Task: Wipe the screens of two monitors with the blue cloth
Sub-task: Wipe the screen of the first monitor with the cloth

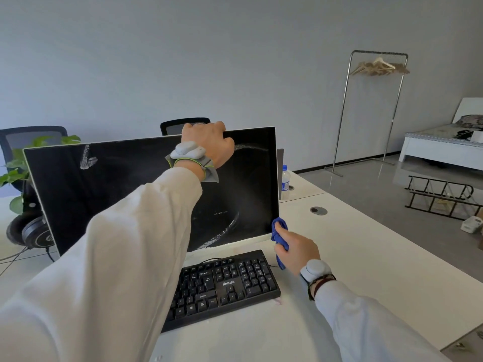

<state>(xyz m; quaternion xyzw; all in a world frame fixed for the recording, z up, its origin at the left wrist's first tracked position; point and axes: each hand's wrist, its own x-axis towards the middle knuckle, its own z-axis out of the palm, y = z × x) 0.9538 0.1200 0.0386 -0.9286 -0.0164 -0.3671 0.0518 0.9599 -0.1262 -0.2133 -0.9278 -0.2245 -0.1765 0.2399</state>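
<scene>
On the tabletop (352, 246), a PHILIPS keyboard (224, 286); left hand (209, 142) grips the monitor (130, 194), right hand (295, 250) clutches the blue cloth (279, 235).

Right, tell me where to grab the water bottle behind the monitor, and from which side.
Probably best to grip the water bottle round its upright body below its cap, coming from the right: the monitor edge hides its left side, while the desk to its right looks open.
</scene>
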